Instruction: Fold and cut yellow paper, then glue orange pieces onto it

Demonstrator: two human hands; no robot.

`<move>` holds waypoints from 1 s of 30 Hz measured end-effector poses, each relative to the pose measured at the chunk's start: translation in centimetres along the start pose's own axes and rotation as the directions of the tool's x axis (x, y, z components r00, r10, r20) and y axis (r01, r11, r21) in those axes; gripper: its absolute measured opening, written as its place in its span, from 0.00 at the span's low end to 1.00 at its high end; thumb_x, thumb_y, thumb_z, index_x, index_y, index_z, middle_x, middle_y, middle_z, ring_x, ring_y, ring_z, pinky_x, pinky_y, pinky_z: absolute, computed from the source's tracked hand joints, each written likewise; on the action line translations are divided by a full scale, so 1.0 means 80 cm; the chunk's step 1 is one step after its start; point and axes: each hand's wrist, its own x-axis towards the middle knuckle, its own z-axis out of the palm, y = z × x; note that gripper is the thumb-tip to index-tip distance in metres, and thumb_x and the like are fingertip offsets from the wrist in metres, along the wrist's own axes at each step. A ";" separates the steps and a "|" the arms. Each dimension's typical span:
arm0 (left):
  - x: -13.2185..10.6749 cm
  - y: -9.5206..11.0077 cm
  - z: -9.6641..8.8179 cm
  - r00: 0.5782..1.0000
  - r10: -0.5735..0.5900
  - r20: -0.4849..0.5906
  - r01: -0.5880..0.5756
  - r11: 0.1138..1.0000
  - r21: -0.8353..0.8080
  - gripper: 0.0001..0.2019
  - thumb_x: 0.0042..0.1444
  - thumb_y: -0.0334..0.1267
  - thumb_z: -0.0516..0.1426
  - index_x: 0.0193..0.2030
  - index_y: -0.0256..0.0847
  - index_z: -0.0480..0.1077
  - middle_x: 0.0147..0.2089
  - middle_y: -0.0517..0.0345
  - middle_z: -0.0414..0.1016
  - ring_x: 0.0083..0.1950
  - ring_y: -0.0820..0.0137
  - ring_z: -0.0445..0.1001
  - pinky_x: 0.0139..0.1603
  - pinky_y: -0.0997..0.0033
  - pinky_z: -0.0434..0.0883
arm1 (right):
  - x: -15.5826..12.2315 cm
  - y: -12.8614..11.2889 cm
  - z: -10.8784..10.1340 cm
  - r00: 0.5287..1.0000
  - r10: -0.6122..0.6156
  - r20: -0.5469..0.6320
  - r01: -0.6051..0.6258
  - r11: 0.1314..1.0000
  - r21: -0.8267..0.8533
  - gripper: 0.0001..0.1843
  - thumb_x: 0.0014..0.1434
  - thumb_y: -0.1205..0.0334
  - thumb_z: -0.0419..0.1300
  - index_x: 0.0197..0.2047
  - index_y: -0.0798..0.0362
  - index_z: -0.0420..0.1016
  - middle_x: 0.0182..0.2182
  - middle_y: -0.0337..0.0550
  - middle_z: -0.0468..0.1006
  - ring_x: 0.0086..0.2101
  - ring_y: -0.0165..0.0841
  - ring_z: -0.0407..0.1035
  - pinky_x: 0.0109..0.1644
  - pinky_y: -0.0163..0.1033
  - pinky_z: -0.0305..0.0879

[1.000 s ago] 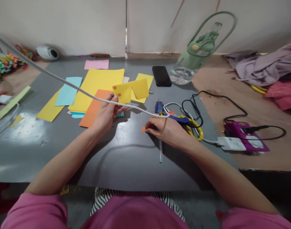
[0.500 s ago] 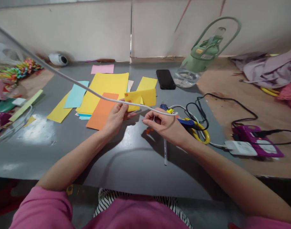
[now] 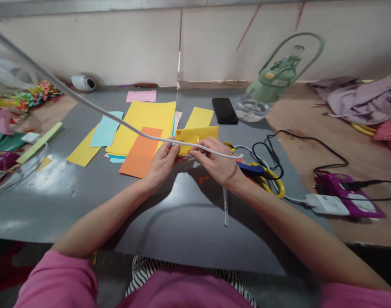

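My left hand point(image 3: 165, 163) pinches the lower left edge of a folded yellow paper piece point(image 3: 185, 136), which is held up above the table. My right hand point(image 3: 216, 164) is closed at the front of the same piece, thumb and fingertips at its lower middle; a small flap stands up beside them. Orange patches mark the paper's left end. A white cable point(image 3: 153, 137) crosses the view in front of both hands. From beneath my right hand a clear rod point(image 3: 225, 209) sticks out towards me. Scissors with a blue and yellow handle point(image 3: 251, 168) lie by my right wrist, partly hidden.
Left of the hands lie yellow sheets point(image 3: 150, 113), an orange strip point(image 3: 140, 154) and a light blue strip point(image 3: 106, 130). A phone point(image 3: 225, 111) and a green-topped bottle point(image 3: 268, 87) stand behind. Cables run right to a purple power strip point(image 3: 352, 196). Orange scraps point(image 3: 203, 179) lie below.
My right hand has moved from beside the yellow paper up to it, its fingertips now at the lower middle. The whole view has shifted slightly. My left hand keeps its hold.
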 end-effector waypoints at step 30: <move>0.007 0.005 -0.007 0.998 -0.045 -0.049 0.043 0.998 -0.040 0.05 0.62 0.37 0.60 0.44 0.43 0.71 0.47 0.58 0.80 0.44 0.73 0.79 0.49 0.71 0.76 | -0.002 0.004 -0.001 0.977 0.182 -0.113 -0.157 0.966 0.204 0.15 0.58 0.50 0.62 0.27 0.50 0.66 0.26 0.36 0.69 0.28 0.30 0.62 0.34 0.37 0.58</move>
